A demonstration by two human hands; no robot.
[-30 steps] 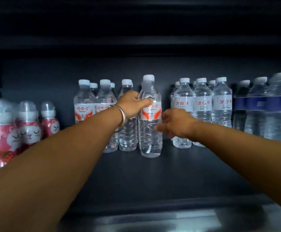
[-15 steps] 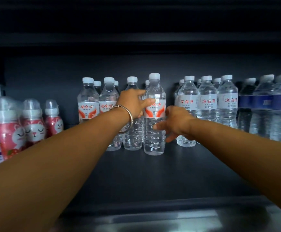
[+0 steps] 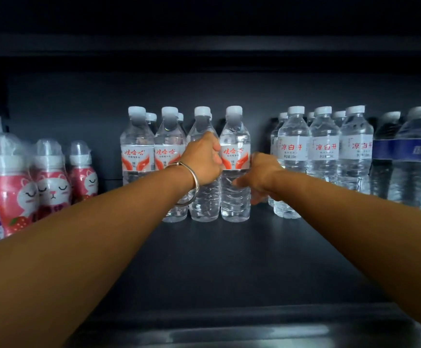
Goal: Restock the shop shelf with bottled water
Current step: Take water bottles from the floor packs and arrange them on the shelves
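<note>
- Left hand has its grip curled round the third red-label bottle at label height, thumb side touching the bottle to its right; a silver bangle hangs on that wrist.
- Far left on the shelf, well apart from the hands, stand the pink cartoon-cat bottles.
- Next come two red-label water bottles, upright and touching.
- Front bottle (the one being placed, I judge) stands upright, flush beside the gripped one, label facing out.
- Right hand rests against its right flank, fingers loosely bent low on the ribbed body; the grip looks relaxed, not clamped.
- To do this step well: press evenly from both sides, square the label forward, keep the base flat so it cannot tip.
- White-label bottles stand just beyond, then blue-label bottles.
</note>
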